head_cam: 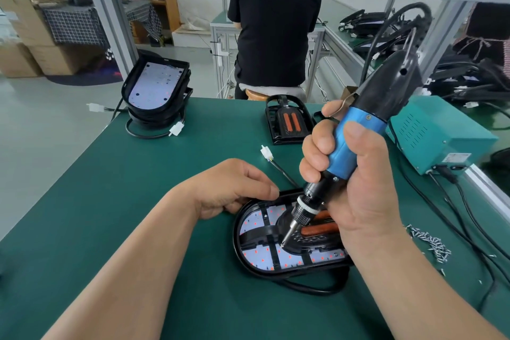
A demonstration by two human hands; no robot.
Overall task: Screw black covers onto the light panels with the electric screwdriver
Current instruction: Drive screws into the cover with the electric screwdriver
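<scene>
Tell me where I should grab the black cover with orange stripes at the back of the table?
The black cover lies flat on the green table, so nothing slips under it. Probably best: come from above and pinch its long side edges, thumb on one, fingers on the other; the open frame leaves thin edges to hold.

Your green surface point(124, 174) carries a light panel point(259, 258) right in front of you, a stack of panels point(156, 85) at its far left corner, black covers point(287, 124) at the far edge, a teal power box point(430, 135) on your right, and loose screws point(430, 243) nearer you.
</scene>
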